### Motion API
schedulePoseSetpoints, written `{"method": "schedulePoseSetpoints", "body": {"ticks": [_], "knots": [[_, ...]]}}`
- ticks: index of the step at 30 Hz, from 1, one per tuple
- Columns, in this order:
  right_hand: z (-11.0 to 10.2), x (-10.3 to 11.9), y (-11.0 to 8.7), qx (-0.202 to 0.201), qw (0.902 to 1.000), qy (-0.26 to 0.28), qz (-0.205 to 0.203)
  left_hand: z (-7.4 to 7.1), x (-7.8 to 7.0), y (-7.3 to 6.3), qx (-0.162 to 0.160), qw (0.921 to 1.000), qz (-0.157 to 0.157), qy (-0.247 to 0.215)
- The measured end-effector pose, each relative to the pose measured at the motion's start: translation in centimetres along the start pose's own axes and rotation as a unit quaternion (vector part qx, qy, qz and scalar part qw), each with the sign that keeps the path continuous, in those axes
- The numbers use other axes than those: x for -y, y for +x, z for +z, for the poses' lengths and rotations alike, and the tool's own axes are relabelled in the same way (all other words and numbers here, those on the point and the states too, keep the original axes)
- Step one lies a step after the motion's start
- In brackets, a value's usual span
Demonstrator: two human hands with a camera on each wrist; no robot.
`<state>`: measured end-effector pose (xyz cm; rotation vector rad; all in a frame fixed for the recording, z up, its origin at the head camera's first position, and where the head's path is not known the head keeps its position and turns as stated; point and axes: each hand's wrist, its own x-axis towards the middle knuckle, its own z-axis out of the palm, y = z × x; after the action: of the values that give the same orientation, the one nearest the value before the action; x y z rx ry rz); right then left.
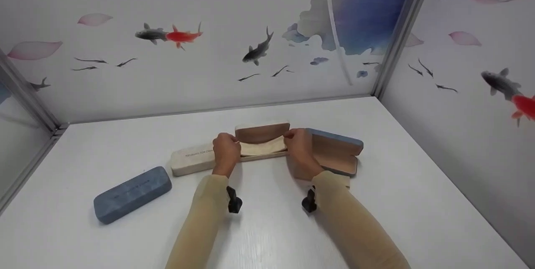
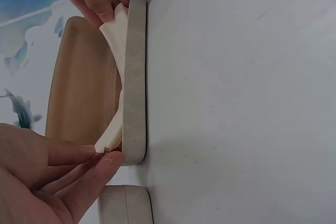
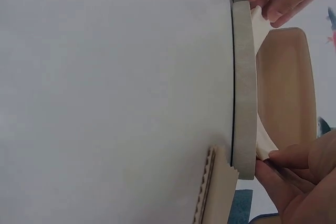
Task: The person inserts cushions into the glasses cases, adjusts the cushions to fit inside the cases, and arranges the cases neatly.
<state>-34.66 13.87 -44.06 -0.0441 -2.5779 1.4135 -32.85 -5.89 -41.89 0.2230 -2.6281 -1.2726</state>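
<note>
A beige glasses case [image 1: 263, 133] stands open at the middle of the table, its brown-lined lid raised at the back. Across its lower half lies a cream cleaning cloth [image 1: 264, 147], sagging in the middle. My left hand [image 1: 227, 152] pinches the cloth's left end between thumb and fingers, as the left wrist view shows at the cloth [image 2: 118, 35] and case wall [image 2: 135, 82]. At the other end, my right hand [image 1: 300, 148] pinches the cloth's right corner, seen in the right wrist view [image 3: 307, 182]. The cloth's middle dips inside the case, partly hidden by the front wall.
A closed beige case [image 1: 190, 161] stands just left of the open one. Farther left and nearer lies a closed blue case [image 1: 133, 193]. An open blue case [image 1: 336, 154] sits behind my right forearm, with a cardboard piece [image 3: 219, 192] in front of it. Printed walls enclose the table.
</note>
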Motion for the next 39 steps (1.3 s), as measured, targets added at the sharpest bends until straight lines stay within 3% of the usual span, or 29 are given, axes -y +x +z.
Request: {"method": "schedulePoseSetpoints", "body": {"ticks": [10, 21, 29, 34, 39], "knots": [[0.0, 0.2, 0.0, -0.016, 0.9994, -0.031, -0.002, -0.7, -0.3, 0.4, 0.019, 0.9997, -0.014, 0.000], [-0.1, 0.1, -0.4, 0.000, 0.9996, -0.022, 0.017, -1.7, -0.8, 0.7, 0.021, 0.9996, -0.019, -0.003], [-0.7, 0.9, -0.8, -0.026, 0.9973, -0.051, -0.046, -1.9, -1.3, 0.9, 0.048, 0.9988, -0.013, 0.003], [-1.5, 2.5, -0.8, -0.041, 0.9956, -0.059, -0.060, -1.8, -1.8, 1.0, 0.069, 0.9975, -0.012, 0.000], [-2.1, 3.5, -0.4, 0.011, 0.9982, -0.052, -0.025, -1.3, -1.8, 1.1, 0.069, 0.9971, -0.029, -0.010]]}}
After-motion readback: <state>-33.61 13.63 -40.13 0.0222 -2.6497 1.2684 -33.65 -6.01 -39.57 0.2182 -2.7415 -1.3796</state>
